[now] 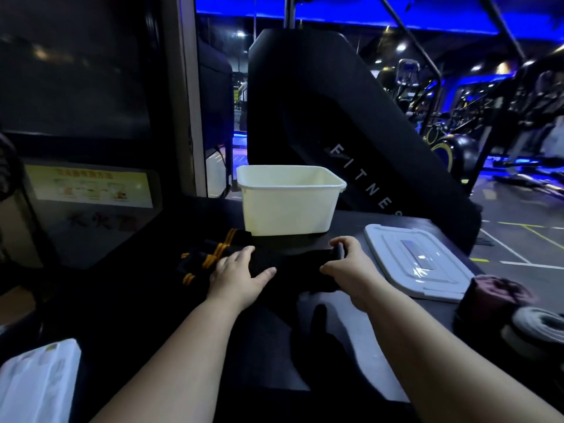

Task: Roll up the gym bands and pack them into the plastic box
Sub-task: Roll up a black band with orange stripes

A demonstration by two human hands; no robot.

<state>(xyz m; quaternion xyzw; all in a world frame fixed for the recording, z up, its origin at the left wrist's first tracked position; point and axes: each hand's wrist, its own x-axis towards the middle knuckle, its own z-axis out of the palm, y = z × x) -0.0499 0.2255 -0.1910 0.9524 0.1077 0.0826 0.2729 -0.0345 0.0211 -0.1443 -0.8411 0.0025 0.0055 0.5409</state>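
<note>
One tabletop [348, 222]: dark, carrying everything; behind it stands a black gym machine [305, 102] lettered "FITNES".
Room: dim gym hall, blue light along the ceiling, more machines to the right.
Plastic box [290, 206]: white, open, upright at the tabletop's far side.
Lid [418, 264]: white, lying flat to the right of the box, apart from it.
Black band [299, 270]: stretched between both hands, in front of the box.
Left hand [241, 273]: palm down on the band, fingers straight, slightly spread.
Right hand [348, 264]: fingers curled round the band's right end, thumb closing on it.
Striped bands [210, 254]: black with orange stripes, heaped just beside the left hand.
Rolled bands: one maroon [494, 300], one grey [537, 325], at the near right.
</note>
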